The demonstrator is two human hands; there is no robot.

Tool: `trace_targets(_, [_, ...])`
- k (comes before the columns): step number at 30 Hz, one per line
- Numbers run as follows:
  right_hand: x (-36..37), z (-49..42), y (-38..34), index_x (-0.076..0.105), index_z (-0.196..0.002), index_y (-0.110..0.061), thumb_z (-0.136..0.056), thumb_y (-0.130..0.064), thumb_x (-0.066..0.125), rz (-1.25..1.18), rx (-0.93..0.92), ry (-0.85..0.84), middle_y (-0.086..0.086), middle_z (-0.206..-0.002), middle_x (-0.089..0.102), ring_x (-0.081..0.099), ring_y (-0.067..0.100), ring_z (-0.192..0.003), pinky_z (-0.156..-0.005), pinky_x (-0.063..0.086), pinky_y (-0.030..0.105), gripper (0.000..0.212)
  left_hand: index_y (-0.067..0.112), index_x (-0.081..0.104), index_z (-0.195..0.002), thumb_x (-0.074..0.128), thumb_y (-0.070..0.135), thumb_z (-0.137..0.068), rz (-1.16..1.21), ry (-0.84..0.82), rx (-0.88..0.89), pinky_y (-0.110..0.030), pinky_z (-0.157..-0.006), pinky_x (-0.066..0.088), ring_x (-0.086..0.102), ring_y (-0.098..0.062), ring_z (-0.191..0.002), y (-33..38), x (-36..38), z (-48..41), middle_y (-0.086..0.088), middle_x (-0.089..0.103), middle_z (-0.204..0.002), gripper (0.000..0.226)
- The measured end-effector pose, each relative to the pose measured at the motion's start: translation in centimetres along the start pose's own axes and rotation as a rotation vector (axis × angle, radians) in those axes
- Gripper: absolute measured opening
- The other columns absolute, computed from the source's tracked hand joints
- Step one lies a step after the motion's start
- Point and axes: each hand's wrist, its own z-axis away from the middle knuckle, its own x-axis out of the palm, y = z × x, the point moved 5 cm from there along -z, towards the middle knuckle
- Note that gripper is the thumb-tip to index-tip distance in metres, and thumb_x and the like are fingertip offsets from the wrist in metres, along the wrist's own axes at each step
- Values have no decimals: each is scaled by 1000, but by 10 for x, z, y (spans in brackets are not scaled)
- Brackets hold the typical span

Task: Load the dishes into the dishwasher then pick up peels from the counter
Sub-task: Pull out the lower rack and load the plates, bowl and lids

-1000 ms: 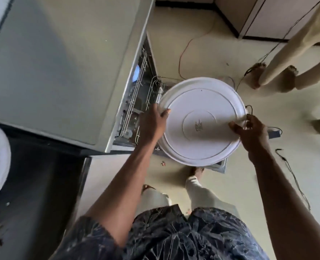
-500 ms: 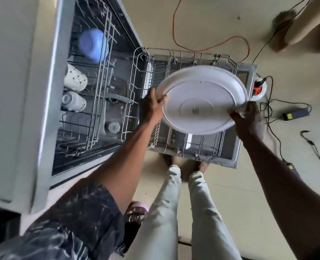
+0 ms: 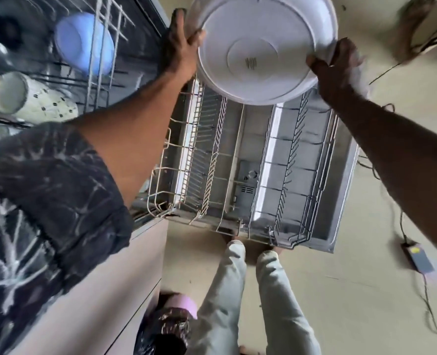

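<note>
A large white plate (image 3: 261,47), underside facing me, hangs tilted above the far end of the pulled-out lower dishwasher rack (image 3: 240,160). My left hand (image 3: 180,44) grips its left rim, thumb on the underside. My right hand (image 3: 336,70) grips the right rim. The lower rack's tine rows hold no dishes in view. In the upper rack (image 3: 102,62) at left sit a pale blue bowl (image 3: 84,44) and a white patterned mug (image 3: 33,98).
The open dishwasher door (image 3: 340,201) lies flat under the rack. My legs stand at its near edge. Cables and a power adapter (image 3: 418,257) trail on the floor at right. Another person's foot (image 3: 412,24) is at top right. A cabinet front (image 3: 125,278) is at lower left.
My view has dropped closer to the dishwasher. Both hands have carried the plate from over the rack's middle toward its far end, nearer the top of view.
</note>
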Motion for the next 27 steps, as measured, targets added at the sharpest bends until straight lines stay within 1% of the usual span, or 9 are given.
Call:
trace_targets(2, [10, -8, 0, 53, -118, -16, -82, -59, 60, 37, 5, -15, 1, -111, 41, 39, 17, -99, -92, 41, 39, 56, 18, 34, -151, 48, 36, -106, 31, -1, -17, -17, -75, 51, 58, -15, -116, -7, 7, -10, -9, 54, -144, 50])
trace_targets(4, [20, -11, 2, 52, -123, -13, -79, -65, 58, 29, 14, -22, 3, -113, 43, 44, 21, -103, -97, 43, 42, 69, 17, 35, -151, 49, 34, -105, 37, 3, -32, -18, -82, 49, 56, -17, -121, -14, 12, -15, -9, 52, -147, 51])
trace_targets(6, [28, -11, 3, 50, -127, -15, -76, -68, 56, 43, 28, -34, 9, -123, 50, 51, 28, -115, -98, 43, 43, 74, 16, 37, -149, 50, 35, -105, 22, 9, -35, -20, -85, 47, 56, -19, -124, -23, 15, -19, -8, 53, -146, 50])
trace_targets(9, [35, -8, 4, 49, -130, -19, -84, -63, 58, 121, 40, -63, 13, -130, 52, 52, 32, -118, -96, 42, 43, 65, 14, 43, -143, 52, 34, -104, -28, 17, -38, -22, -72, 41, 60, -21, -116, -35, 22, -22, -5, 61, -136, 45])
trace_targets(13, [38, -12, 4, 55, -129, -12, -91, -52, 62, 213, -6, -37, 17, -129, 57, 52, 33, -119, -92, 42, 41, 56, 12, 46, -139, 54, 34, -103, -35, 14, -16, -22, -71, 36, 61, -24, -113, -44, 31, -28, -6, 63, -132, 43])
trace_targets(18, [45, -17, 9, 59, -125, -12, -86, -55, 64, 210, 21, -54, 17, -123, 62, 58, 35, -114, -92, 47, 43, 59, 15, 43, -140, 51, 37, -104, -21, -57, -69, -27, -74, 44, 62, -25, -110, -54, 47, -29, -6, 62, -134, 43])
trace_targets(21, [50, -17, 16, 57, -130, -12, -90, -53, 63, 255, 61, -90, 16, -130, 59, 55, 32, -119, -88, 42, 36, 58, 14, 44, -139, 52, 37, -103, -18, -92, -70, -35, -84, 51, 61, -29, -114, -62, 59, -29, -10, 61, -133, 44])
trace_targets(25, [59, -15, 27, 48, -141, -12, -96, -51, 58, 301, 88, -154, 16, -141, 49, 44, 32, -131, -102, 36, 36, 60, 13, 42, -141, 49, 36, -105, -64, -136, -49, -32, -81, 45, 58, -30, -118, -65, 73, -28, -13, 54, -138, 44])
trace_targets(27, [62, -15, 30, 47, -143, -13, -96, -51, 57, 310, 98, -156, 16, -143, 49, 42, 33, -133, -104, 35, 36, 61, 10, 41, -141, 48, 34, -106, -79, -135, -25, -29, -79, 40, 57, -29, -120, -64, 76, -27, -13, 52, -140, 43])
